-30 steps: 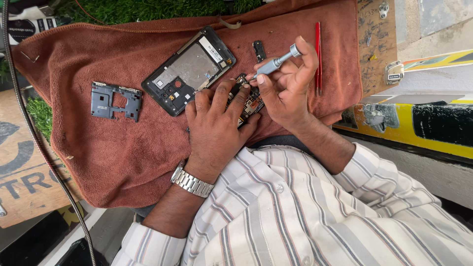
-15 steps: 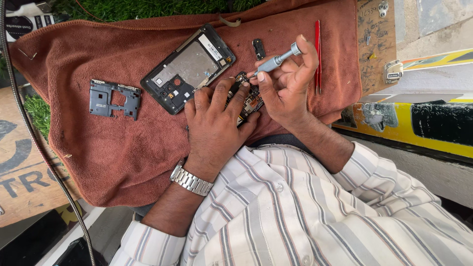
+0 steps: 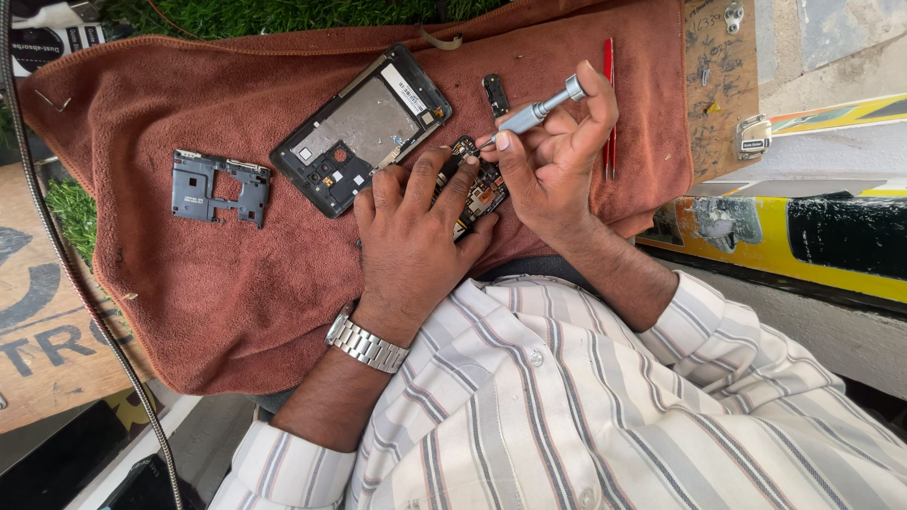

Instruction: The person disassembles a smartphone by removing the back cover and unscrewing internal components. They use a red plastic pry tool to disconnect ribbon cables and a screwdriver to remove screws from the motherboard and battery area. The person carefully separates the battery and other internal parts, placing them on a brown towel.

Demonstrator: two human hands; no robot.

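Nearest the camera: a striped shirt fills the bottom of the view, with a steel watch on the left wrist.

Left hand, fingers spread flat, presses down on a small circuit board lying on the towel; it pins the board rather than closing around it. Most of the board is hidden under the fingers.

Right hand, at 3 o'clock of the left, is pinched shut on a grey screwdriver, forefinger resting on the cap. The tip points down toward the board's top edge (whether it sits in a screw is too small to tell).

Farther out on the towel: the phone body at 11 o'clock of the board, opened, its inner metal plate showing. A grey inner frame lies well apart at 9 o'clock. A small dark part sits at 12 o'clock, and a red tool lies beyond the right hand.

Judgement: the strip-down looks well advanced, with frame and board already out of the body and lying separately. Work on the board itself is in hand; nothing shows any reassembly.
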